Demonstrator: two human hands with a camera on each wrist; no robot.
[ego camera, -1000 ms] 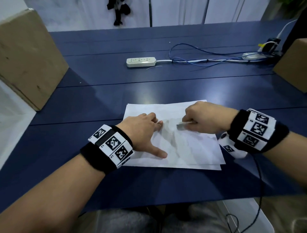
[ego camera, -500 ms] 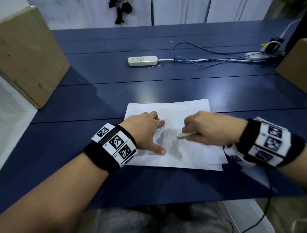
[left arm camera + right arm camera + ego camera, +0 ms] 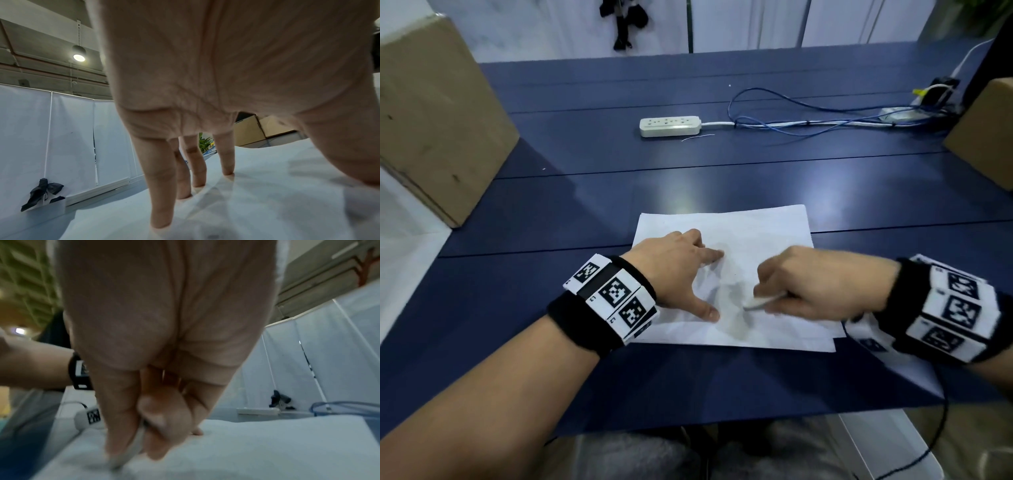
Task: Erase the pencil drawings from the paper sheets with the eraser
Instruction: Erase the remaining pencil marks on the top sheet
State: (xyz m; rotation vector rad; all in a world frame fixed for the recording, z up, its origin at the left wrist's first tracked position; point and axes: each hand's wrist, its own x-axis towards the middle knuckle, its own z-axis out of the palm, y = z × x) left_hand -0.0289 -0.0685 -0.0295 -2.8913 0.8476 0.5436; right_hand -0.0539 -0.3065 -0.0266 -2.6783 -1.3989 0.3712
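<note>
The blue bench [image 3: 585, 192] carries the paper sheets [image 3: 756, 233] near its front edge, one stacked on another. The left hand [image 3: 674, 267] presses the top sheet with straight, spread fingers [image 3: 160, 186]. The right hand [image 3: 822, 281] pinches what seems, through blur, the pale eraser [image 3: 756, 302], touching the paper at mid-sheet.

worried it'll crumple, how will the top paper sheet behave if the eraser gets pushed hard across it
Probably floppy: the top paper sheet already shows creases near the eraser. It likely slides easily on the smooth table, which may be why the left hand presses it flat. Hard strokes by the right hand could buckle it.
</note>
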